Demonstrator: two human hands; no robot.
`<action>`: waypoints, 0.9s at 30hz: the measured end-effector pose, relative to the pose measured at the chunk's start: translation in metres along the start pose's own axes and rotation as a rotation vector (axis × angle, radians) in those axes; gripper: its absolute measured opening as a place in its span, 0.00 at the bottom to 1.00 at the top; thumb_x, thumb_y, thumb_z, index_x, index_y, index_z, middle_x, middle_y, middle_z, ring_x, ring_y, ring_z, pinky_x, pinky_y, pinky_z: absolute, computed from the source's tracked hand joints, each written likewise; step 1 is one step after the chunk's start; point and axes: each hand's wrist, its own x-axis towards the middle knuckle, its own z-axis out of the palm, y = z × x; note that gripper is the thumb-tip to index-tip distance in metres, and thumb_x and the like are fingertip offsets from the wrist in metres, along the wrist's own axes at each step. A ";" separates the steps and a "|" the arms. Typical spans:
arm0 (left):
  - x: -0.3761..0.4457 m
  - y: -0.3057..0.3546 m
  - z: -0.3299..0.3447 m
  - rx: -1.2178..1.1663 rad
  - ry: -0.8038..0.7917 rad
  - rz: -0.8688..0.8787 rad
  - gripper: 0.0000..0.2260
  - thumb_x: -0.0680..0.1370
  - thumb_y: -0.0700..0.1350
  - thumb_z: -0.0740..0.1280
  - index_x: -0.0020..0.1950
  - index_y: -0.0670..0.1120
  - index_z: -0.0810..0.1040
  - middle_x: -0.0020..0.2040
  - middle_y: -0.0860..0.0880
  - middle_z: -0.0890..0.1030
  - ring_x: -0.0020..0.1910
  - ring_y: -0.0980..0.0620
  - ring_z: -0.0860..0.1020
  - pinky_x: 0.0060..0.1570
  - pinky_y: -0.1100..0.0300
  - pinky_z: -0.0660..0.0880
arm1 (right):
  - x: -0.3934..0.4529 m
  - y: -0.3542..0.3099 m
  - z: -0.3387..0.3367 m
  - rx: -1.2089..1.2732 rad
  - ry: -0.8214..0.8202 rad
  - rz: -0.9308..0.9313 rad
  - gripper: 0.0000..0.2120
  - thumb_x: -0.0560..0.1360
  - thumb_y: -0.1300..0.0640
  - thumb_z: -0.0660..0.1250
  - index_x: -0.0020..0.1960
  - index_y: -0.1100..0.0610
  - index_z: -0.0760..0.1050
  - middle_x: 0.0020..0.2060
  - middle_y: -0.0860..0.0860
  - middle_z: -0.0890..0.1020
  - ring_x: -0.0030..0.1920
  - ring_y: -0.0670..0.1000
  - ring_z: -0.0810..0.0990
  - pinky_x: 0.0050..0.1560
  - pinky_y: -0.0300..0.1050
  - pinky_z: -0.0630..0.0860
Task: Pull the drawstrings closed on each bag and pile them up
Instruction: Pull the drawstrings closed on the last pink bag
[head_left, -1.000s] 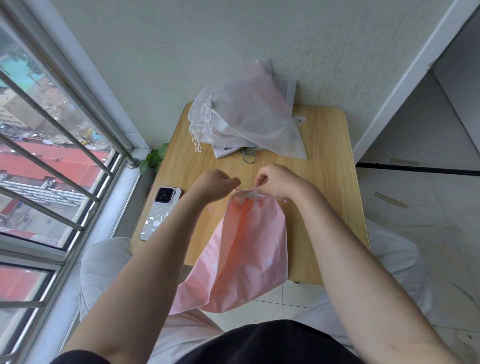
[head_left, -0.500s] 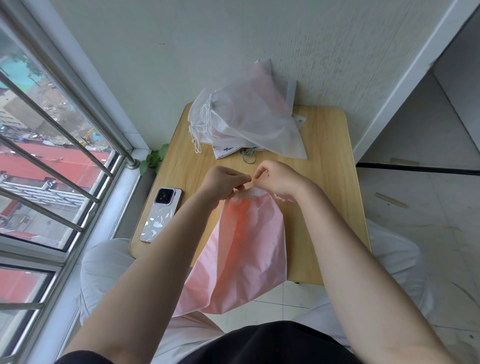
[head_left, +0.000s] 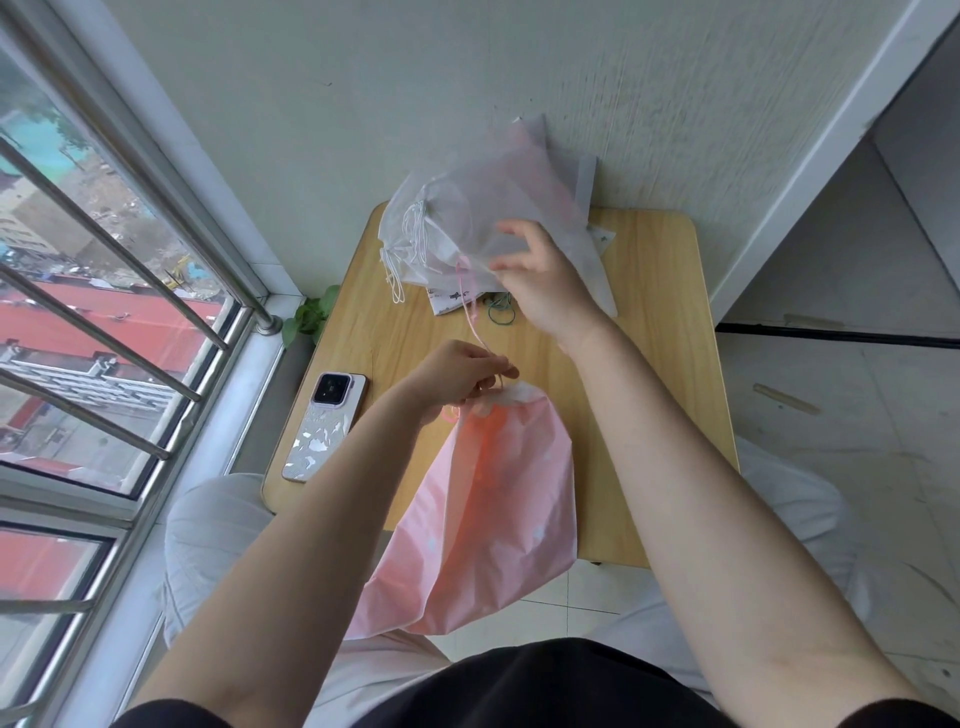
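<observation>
A pink drawstring bag (head_left: 488, 514) hangs from the near edge of the small wooden table (head_left: 660, 374) down toward my lap. My left hand (head_left: 457, 379) pinches its gathered neck. My right hand (head_left: 540, 283) is raised further back and grips the pink drawstring (head_left: 470, 306), which runs taut from the neck up to its fingers. Behind that hand, against the wall, lies a pile of translucent white drawstring bags (head_left: 467, 223) with white cords dangling on the left.
A phone (head_left: 324, 426) in a patterned case lies at the table's left edge. A teal rubber band (head_left: 501, 314) and a printed paper sit under the white pile. Window bars stand to the left, a small plant (head_left: 311, 317) in the corner, tiled floor to the right.
My right hand has moved away from the bag's neck, up and back toward the white pile, drawing the pink string out. The neck is now cinched tighter under my left hand.
</observation>
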 end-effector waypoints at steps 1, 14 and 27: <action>0.000 -0.001 -0.002 -0.060 -0.024 -0.019 0.11 0.81 0.45 0.65 0.52 0.40 0.84 0.29 0.51 0.71 0.23 0.56 0.64 0.24 0.66 0.60 | 0.001 0.004 -0.001 -0.088 0.030 -0.014 0.20 0.75 0.64 0.59 0.64 0.47 0.71 0.52 0.48 0.81 0.47 0.50 0.79 0.42 0.40 0.75; 0.002 -0.004 -0.018 -0.483 -0.112 -0.206 0.09 0.79 0.41 0.59 0.41 0.42 0.74 0.32 0.47 0.74 0.22 0.55 0.63 0.20 0.65 0.55 | -0.026 0.058 0.013 -0.219 -0.135 -0.047 0.07 0.71 0.63 0.74 0.47 0.54 0.84 0.37 0.45 0.83 0.39 0.44 0.79 0.43 0.35 0.75; 0.000 0.002 -0.013 -0.112 -0.020 0.091 0.01 0.80 0.39 0.65 0.50 0.43 0.74 0.32 0.50 0.79 0.25 0.56 0.70 0.26 0.64 0.61 | -0.033 0.052 -0.002 0.113 -0.190 0.158 0.13 0.74 0.63 0.71 0.57 0.59 0.73 0.51 0.53 0.83 0.46 0.48 0.82 0.42 0.38 0.78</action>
